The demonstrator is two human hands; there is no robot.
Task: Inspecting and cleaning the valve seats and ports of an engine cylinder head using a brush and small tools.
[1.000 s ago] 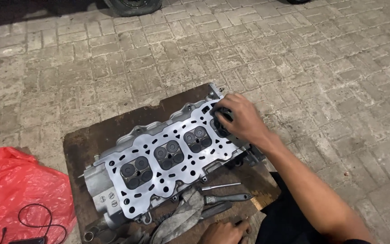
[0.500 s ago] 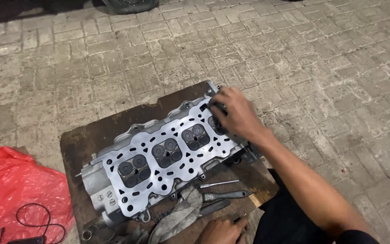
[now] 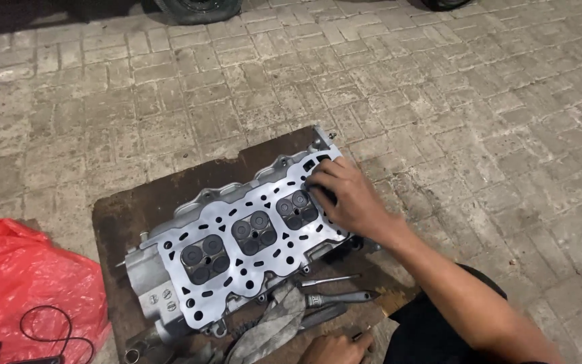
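A floor of grey paving bricks [image 3: 439, 101] is filling the view, with the bottom of a dark tyre [image 3: 197, 8] showing at the top edge. A brown, stained board [image 3: 170, 202] is lying flat on the bricks, and a silver cylinder head [image 3: 237, 249] is resting on it at a slant, its flat face turned up and showing three dark chambers in a row. The thin metal gasket [image 3: 271, 216], full of small holes, is lying on that face.

The right hand [image 3: 348, 199] is pressing down on the far end of the cylinder head, its fingers bent and spread over the gasket just beside the third chamber; its grip is not closing around anything, only resting on the metal. The left hand [image 3: 335, 349] is showing at the bottom edge, near the front edge of the board. Its fingers are curling, and a small dark thing seems to be sitting by the fingertips, but I cannot tell whether its grip is holding it.

Just in front of the cylinder head, a slim metal tool [image 3: 331, 280], a dark-handled tool [image 3: 338, 298] and a grey rag [image 3: 271, 327] are lying on the board. Well to the left, a red plastic bag [image 3: 21, 290] is sitting on the bricks with a loop of black cable [image 3: 45, 330] on it.
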